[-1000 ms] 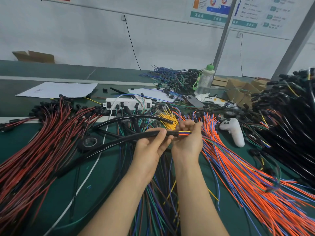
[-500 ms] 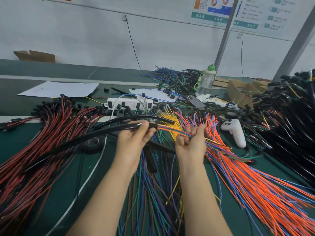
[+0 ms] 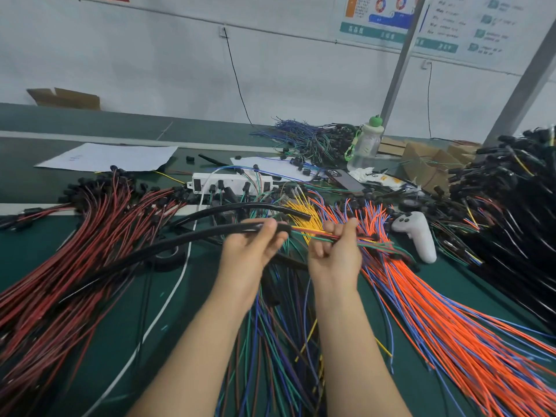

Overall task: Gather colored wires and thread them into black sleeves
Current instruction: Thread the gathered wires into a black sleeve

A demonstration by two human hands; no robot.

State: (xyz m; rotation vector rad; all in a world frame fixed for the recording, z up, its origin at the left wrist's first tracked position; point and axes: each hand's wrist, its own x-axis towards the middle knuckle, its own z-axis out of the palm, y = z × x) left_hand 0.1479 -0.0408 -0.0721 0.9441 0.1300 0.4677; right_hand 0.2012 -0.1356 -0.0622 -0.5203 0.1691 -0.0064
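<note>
Hands have moved apart: left hand (image 3: 252,251) pinches the sleeve (image 3: 180,240) near its mouth, right hand (image 3: 334,257) is fisted round the wires (image 3: 307,233) just beside it. Bare wire shows between them, so it looks like a regrip for another push.

Worktop (image 3: 126,311): dark green
Sleeve (image 3: 180,240): black
Held wires (image 3: 301,233): red, yellow, green, blue
Heap at 9 o'clock (image 3: 75,266): red and black
Heap at 4 o'clock (image 3: 436,320): orange with blue
Controller (image 3: 416,236): white
Power strip (image 3: 204,183): white
</note>
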